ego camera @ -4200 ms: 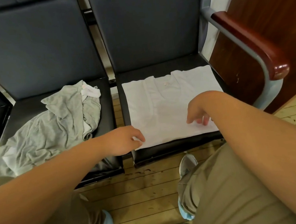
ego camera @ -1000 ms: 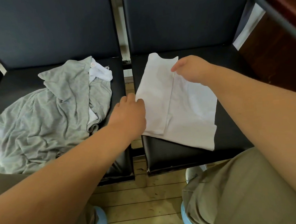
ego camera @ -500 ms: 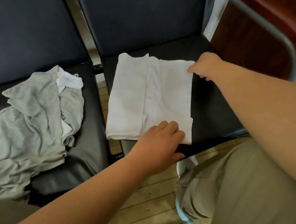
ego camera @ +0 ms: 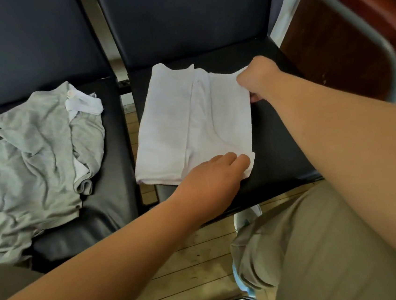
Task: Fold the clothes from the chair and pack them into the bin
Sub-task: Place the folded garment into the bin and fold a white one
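Two hands are engaged on the white shirt (ego camera: 189, 126), which lies flat, its sides folded in, on the right seat (ego camera: 279, 146). The right hand (ego camera: 257, 77) is curled tight on the shirt's right edge toward that seat's back, and the left hand (ego camera: 210, 182) pinches the shirt's right corner toward that seat's front. One crumpled grey garment (ego camera: 33, 155) lies left of that seat, apart from the shirt.

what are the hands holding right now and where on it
Both hold the white shirt. The right hand grips its far right corner, and the left hand pinches its near right corner.
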Demonstrator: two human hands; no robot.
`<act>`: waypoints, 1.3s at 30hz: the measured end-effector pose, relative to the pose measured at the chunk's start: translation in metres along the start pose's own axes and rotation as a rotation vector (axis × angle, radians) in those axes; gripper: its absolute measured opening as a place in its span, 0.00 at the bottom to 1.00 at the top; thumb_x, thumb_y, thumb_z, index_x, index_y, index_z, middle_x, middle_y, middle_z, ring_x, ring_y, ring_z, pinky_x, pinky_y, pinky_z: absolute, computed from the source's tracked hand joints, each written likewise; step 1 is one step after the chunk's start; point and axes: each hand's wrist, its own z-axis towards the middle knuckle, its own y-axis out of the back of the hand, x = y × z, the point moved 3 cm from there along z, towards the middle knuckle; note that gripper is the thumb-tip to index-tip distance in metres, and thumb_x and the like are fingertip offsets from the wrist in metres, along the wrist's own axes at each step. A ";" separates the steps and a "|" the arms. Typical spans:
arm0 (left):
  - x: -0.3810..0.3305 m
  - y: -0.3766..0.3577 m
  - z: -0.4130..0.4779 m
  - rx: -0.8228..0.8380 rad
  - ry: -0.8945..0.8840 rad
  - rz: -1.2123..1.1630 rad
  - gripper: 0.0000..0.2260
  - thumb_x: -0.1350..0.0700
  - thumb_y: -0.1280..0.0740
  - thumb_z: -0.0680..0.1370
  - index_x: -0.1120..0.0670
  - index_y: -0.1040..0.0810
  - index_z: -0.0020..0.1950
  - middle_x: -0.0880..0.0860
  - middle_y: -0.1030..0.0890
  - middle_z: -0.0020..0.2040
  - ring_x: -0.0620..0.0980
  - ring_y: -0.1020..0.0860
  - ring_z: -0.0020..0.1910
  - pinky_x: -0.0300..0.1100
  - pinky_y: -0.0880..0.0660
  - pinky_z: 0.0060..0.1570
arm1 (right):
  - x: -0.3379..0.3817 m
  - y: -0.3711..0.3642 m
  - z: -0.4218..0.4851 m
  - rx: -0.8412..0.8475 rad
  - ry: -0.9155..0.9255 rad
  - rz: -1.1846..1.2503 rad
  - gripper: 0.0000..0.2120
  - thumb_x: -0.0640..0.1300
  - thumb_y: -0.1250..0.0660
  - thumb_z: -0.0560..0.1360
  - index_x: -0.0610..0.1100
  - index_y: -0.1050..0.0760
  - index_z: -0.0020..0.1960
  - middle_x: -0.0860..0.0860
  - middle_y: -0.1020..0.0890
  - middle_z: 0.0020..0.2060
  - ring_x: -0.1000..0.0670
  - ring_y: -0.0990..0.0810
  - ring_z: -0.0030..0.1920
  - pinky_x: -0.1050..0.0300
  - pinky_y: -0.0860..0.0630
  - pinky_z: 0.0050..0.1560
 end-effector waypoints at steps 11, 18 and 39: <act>0.003 0.027 -0.013 0.095 -0.005 -0.005 0.07 0.50 0.38 0.83 0.53 0.28 0.57 0.50 0.28 0.47 0.51 0.28 0.37 0.53 0.23 0.37 | 0.030 0.004 -0.011 0.020 0.221 0.211 0.13 0.36 0.34 0.81 0.43 0.17 0.63 0.48 0.17 0.48 0.44 0.13 0.52 0.53 0.13 0.46; 0.029 0.066 -0.031 0.041 0.235 -0.071 0.11 0.40 0.37 0.84 0.45 0.32 0.51 0.44 0.24 0.47 0.45 0.26 0.41 0.37 0.34 0.36 | 0.063 -0.008 -0.022 0.067 0.203 0.440 0.10 0.38 0.35 0.80 0.39 0.19 0.59 0.44 0.14 0.46 0.45 0.11 0.43 0.49 0.12 0.43; 0.131 0.062 -0.094 -0.016 0.713 -0.079 0.10 0.46 0.36 0.83 0.50 0.29 0.60 0.50 0.25 0.51 0.52 0.24 0.45 0.50 0.23 0.42 | 0.125 -0.080 -0.062 0.377 0.343 0.265 0.25 0.37 0.36 0.83 0.55 0.29 0.78 0.51 0.24 0.67 0.53 0.13 0.53 0.54 0.14 0.53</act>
